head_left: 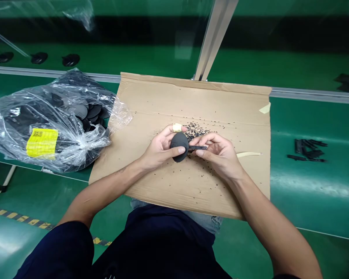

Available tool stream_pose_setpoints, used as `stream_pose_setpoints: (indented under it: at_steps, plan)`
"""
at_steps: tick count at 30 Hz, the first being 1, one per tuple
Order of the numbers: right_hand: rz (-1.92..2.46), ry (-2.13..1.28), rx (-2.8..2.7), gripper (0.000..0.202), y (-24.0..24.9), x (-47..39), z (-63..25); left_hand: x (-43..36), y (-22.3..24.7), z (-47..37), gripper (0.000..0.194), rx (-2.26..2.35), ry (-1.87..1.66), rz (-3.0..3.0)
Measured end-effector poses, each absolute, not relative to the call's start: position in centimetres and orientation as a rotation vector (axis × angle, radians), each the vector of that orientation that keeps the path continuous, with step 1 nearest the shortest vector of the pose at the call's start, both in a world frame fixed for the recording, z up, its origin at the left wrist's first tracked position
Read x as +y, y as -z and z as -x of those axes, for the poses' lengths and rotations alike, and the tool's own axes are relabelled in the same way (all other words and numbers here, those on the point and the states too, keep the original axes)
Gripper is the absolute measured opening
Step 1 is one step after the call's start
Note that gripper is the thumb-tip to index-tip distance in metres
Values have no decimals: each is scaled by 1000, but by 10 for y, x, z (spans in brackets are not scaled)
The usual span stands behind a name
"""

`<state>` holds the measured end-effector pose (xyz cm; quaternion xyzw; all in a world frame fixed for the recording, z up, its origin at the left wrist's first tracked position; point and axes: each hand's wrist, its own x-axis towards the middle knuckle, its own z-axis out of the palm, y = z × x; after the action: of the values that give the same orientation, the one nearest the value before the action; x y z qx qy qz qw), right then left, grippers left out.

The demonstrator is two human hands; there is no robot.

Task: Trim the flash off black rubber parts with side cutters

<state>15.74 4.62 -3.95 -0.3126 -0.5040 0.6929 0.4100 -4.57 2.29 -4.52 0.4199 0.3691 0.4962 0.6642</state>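
My left hand (165, 145) grips a round black plastic disc (179, 142) between thumb and fingers; yellowish tape wraps one finger. In my right hand (218, 151), thumb and fingers pinch a thin black stick-like part (198, 147). That part's left end meets the disc's right edge; whether the two are joined I cannot tell. Both hands are over a cardboard sheet (151, 100). Many tiny black bits (195, 130) lie scattered on it, thickest just behind the hands.
A clear plastic bag (14, 112) of black discs with a yellow label (42, 142) sits at left. Black strip-like parts (308, 149) lie on the green table at right. A metal post (215, 38) rises behind the cardboard. Several black parts (71, 59) lie beyond the rail.
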Motion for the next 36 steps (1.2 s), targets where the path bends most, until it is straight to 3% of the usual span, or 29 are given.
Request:
stream_pose_setpoints:
  at_steps: [13, 20, 36]
  plan:
    - [799, -1738, -1254, 29, 39, 45, -159, 24, 42, 46, 50, 793, -1089, -844]
    - [714, -1769, -1235, 19, 39, 44, -159, 27, 40, 50, 47, 693, -1017, -734]
    - [799, -1753, -1185, 25, 44, 41, -157, 21, 46, 52, 49, 860, -1039, -851]
